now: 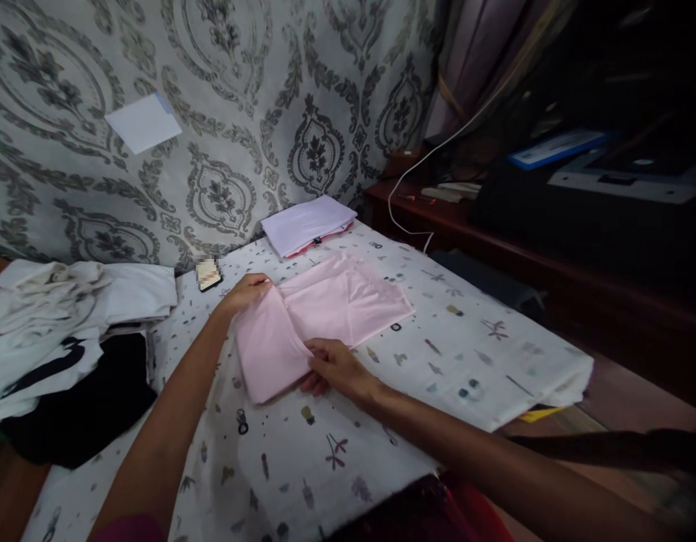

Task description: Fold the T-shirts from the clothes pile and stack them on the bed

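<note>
A pale pink cloth garment point(325, 305) lies partly folded on the white printed sheet point(472, 354). Its left part is turned over in a flap that rises a little off the layer below. My left hand point(247, 292) pinches the far edge of this flap. At the near edge, my right hand point(340, 369) grips the same cloth between thumb and fingers, with some fingertips under it. Just beyond the pink cloth lies a folded lavender cloth point(311, 222) with a red layer beneath it.
White clothes point(59, 301) and a black garment point(99, 399) are heaped at the left. A small blurred card point(209, 274) lies by the patterned wall covering point(224, 150). A white cable point(390, 199) hangs near the dark wooden desk point(551, 271) at right.
</note>
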Demonstrator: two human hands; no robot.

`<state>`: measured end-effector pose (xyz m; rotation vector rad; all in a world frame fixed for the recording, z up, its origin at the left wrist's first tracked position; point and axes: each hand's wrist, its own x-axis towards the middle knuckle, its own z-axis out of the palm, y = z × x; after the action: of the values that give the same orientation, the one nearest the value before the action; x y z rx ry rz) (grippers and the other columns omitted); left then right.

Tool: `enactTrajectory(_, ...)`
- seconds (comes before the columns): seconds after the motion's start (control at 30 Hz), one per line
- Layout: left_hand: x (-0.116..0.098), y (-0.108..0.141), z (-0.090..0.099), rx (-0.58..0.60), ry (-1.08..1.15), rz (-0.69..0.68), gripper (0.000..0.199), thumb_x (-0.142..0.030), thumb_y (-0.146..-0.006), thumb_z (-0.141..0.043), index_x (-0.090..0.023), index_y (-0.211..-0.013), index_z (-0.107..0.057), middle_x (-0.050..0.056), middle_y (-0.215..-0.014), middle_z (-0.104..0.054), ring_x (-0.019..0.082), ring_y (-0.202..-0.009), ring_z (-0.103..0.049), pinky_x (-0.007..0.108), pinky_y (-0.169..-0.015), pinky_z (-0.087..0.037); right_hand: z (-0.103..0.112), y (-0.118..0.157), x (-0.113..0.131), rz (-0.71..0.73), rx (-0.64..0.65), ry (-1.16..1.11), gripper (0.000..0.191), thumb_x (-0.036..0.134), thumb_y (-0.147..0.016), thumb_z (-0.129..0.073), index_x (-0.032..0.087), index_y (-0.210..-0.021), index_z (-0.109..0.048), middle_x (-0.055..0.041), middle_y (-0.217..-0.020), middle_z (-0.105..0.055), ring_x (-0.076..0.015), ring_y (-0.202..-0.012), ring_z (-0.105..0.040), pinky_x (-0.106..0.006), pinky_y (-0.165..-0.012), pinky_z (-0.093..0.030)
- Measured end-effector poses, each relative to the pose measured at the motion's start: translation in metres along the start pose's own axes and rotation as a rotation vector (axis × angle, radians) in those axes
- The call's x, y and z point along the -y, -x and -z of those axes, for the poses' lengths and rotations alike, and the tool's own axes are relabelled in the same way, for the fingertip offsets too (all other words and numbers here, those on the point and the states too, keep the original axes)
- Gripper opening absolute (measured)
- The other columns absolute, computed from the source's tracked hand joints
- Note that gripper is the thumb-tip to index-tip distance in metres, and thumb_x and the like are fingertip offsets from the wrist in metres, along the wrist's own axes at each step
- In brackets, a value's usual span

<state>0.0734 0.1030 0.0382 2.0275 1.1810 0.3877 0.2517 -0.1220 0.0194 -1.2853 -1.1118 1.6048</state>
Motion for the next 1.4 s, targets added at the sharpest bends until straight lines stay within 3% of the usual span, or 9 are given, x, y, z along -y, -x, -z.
enactTrajectory(0.17,-0.001,-0.003,-0.003,-0.035,0.028,-0.011,0.031,-0.050,-0.073,-0.056,-0.019,-0.071,-0.057,-0.004,-0.062,-0.046,0.013,-0.062,-0.044,0.024,-0.057,-0.033,0.003,-0.003,-0.010,0.052,-0.026,-0.052,0.044,0.008,-0.088,-0.045,0.015,-0.128,-0.062,0.0017,-0.063,-0.065,-0.0134,-0.058,-0.069,-0.021,-0.050,-0.053)
enactTrajectory(0.33,-0.006,-0.002,-0.006,-0.031,0.064,-0.018,0.031,-0.049,-0.075,-0.059,-0.018,-0.075,-0.059,-0.004,-0.062,-0.047,0.012,-0.060,-0.045,0.023,-0.057,-0.034,0.003,0.003,-0.004,0.273,-0.075,0.277,0.048,0.008,-0.087,-0.045,0.015,-0.131,-0.064,-0.0004,-0.068,-0.070,-0.0135,-0.060,-0.066,-0.028,-0.064,-0.057)
enactTrajectory(0.5,-0.004,0.000,-0.001,-0.048,0.071,-0.019,0.035,-0.054,-0.076,-0.054,-0.019,-0.080,-0.057,-0.004,-0.066,-0.049,0.013,-0.061,-0.046,0.023,-0.059,-0.036,0.005,0.009,0.006,0.486,-0.124,0.591,0.050,0.010,-0.088,-0.044,0.020,-0.133,-0.063,-0.0059,-0.103,-0.076,-0.0183,-0.087,-0.069,-0.034,-0.083,-0.054)
enactTrajectory(0.77,-0.002,-0.009,-0.015,-0.050,-0.114,-0.035,0.024,-0.042,-0.077,-0.058,-0.019,-0.074,-0.060,-0.004,-0.065,-0.049,0.014,-0.065,-0.046,0.025,-0.062,-0.034,0.021,0.013,0.011,0.182,-0.156,0.873,0.050,0.018,-0.090,-0.049,0.011,-0.139,-0.052,-0.0071,-0.087,-0.073,-0.0201,-0.078,-0.065,-0.028,-0.070,-0.044)
enactTrajectory(0.9,-0.009,0.000,-0.018,-0.156,-0.230,-0.032,0.023,-0.035,-0.081,-0.059,-0.020,-0.097,-0.063,0.001,-0.082,-0.059,0.020,-0.081,-0.053,0.030,-0.077,-0.040,0.020,0.016,0.022,0.120,-0.166,0.971,0.044,0.024,-0.093,-0.051,0.016,-0.135,-0.056,-0.0056,-0.086,-0.071,-0.0217,-0.081,-0.064,-0.029,-0.069,-0.043)
enactTrajectory(1.07,-0.028,0.074,-0.026,-0.306,-0.389,-0.207,0.026,-0.030,-0.091,-0.048,-0.020,-0.113,-0.059,0.009,-0.113,-0.062,0.025,-0.110,-0.054,0.039,-0.098,-0.040,0.016,0.004,0.024,0.398,-0.202,1.061,0.036,0.020,-0.095,-0.046,0.014,-0.127,-0.060,-0.0122,-0.107,-0.068,-0.0235,-0.099,-0.062,-0.035,-0.083,-0.050)
enactTrajectory(1.17,-0.041,0.144,-0.045,-0.272,-0.389,-0.271,0.024,-0.031,-0.096,-0.042,-0.023,-0.103,-0.064,0.008,-0.099,-0.065,0.025,-0.097,-0.058,0.039,-0.090,-0.043,0.009,-0.014,0.016,0.668,-0.030,1.037,0.037,0.016,-0.097,-0.041,0.013,-0.130,-0.058,-0.0145,-0.129,-0.061,-0.0242,-0.122,-0.054,-0.042,-0.100,-0.048)
enactTrajectory(1.27,-0.044,0.207,-0.074,-0.172,-0.556,-0.346,0.023,-0.026,-0.096,-0.046,-0.026,-0.094,-0.068,0.007,-0.078,-0.066,0.025,-0.078,-0.058,0.041,-0.076,-0.042,0.001,-0.030,0.010,0.741,0.130,1.030,0.038,0.016,-0.100,-0.038,0.012,-0.133,-0.054,-0.0152,-0.144,-0.052,-0.0226,-0.136,-0.045,-0.045,-0.111,-0.041)
enactTrajectory(1.4,-0.038,0.253,-0.105,-0.103,-0.781,-0.398,0.035,-0.011,-0.092,-0.045,-0.023,-0.118,-0.065,0.006,-0.069,-0.066,0.022,-0.068,-0.060,0.038,-0.066,-0.042,-0.001,-0.033,0.007,0.871,0.299,1.066,0.032,0.032,-0.097,-0.053,0.014,-0.124,-0.057,-0.0173,-0.147,-0.049,-0.0265,-0.142,-0.039,-0.050,-0.114,-0.035)
